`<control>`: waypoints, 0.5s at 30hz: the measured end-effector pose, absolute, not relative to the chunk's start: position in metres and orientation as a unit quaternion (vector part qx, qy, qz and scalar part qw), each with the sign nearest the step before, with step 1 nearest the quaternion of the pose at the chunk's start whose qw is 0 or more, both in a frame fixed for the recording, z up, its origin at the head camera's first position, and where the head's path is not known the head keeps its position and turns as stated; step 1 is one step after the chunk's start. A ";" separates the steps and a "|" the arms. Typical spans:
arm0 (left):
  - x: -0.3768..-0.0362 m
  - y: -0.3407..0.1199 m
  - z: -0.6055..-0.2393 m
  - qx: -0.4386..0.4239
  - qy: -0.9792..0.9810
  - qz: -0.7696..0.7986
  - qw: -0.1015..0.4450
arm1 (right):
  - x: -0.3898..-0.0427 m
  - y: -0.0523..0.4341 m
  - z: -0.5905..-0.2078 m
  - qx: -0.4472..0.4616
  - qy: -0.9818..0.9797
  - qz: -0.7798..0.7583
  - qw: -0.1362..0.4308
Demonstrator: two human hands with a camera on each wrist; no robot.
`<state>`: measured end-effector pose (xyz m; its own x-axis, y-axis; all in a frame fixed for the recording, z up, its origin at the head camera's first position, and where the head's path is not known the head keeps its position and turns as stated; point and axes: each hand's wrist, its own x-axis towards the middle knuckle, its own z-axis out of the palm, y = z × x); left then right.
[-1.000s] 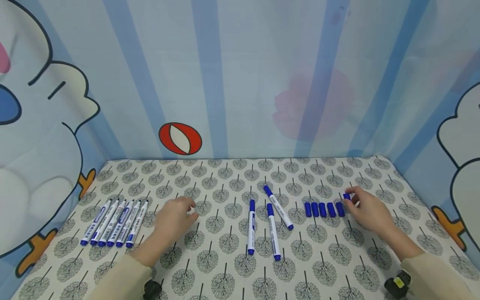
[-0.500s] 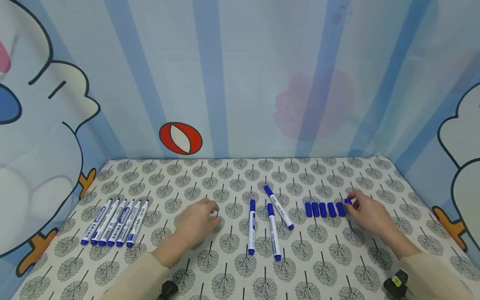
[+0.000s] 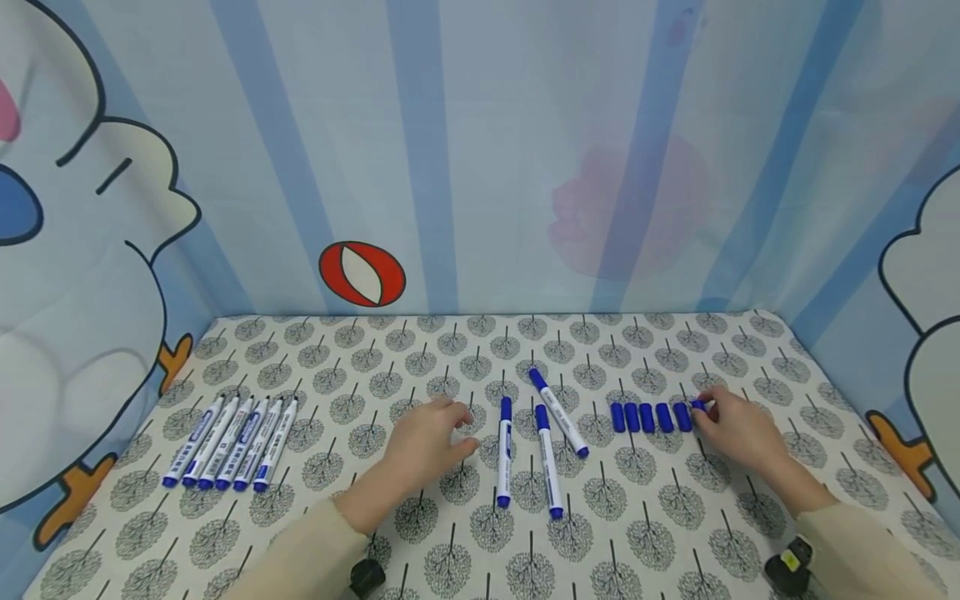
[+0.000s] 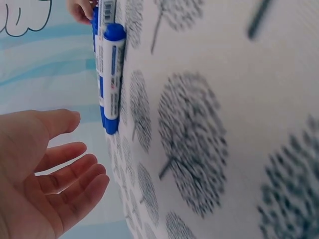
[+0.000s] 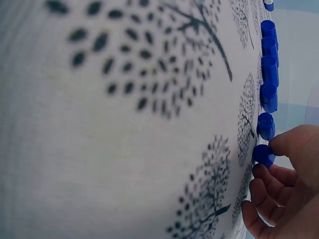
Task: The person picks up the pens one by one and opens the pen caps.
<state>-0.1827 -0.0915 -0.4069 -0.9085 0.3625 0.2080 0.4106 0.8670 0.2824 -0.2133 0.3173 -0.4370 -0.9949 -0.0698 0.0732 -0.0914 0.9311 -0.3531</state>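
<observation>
Six uncapped pens [image 3: 228,444] lie in a tidy row far to the left of the three capped markers [image 3: 536,437] at the middle of the table [image 3: 465,533], and five loose caps [image 3: 650,417] sit in a line just right of those markers. So I judge three pens are left to uncap. My right hand [image 3: 738,433] pinches a sixth cap [image 3: 698,406], setting it at the right end of that line. My left hand [image 3: 431,437] hovers slack-fingered just left of the markers, holding nothing.
</observation>
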 end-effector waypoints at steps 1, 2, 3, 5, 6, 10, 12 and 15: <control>-0.183 -0.089 -0.406 -0.200 -0.963 -0.164 0.071 | -0.213 0.317 -0.437 0.038 -0.983 0.179 0.027; -0.183 -0.087 -0.406 -0.199 -0.963 -0.167 0.066 | -0.213 0.317 -0.437 0.036 -0.983 0.178 0.025; -0.183 -0.084 -0.406 -0.199 -0.963 -0.170 0.065 | -0.213 0.317 -0.438 0.036 -0.984 0.176 0.024; -0.183 -0.080 -0.408 -0.202 -0.962 -0.172 0.070 | -0.213 0.317 -0.438 0.035 -0.984 0.176 0.022; -0.183 -0.078 -0.408 -0.203 -0.961 -0.176 0.070 | -0.212 0.317 -0.438 0.035 -0.983 0.177 0.022; -0.183 -0.070 -0.411 -0.204 -0.959 -0.190 0.062 | -0.211 0.316 -0.436 0.038 -0.982 0.181 0.025; -0.183 -0.067 -0.411 -0.196 -0.960 -0.196 0.045 | -0.211 0.315 -0.436 0.039 -0.982 0.183 0.024; -0.182 -0.063 -0.411 -0.180 -0.964 -0.195 0.025 | -0.210 0.314 -0.435 0.039 -0.982 0.186 0.023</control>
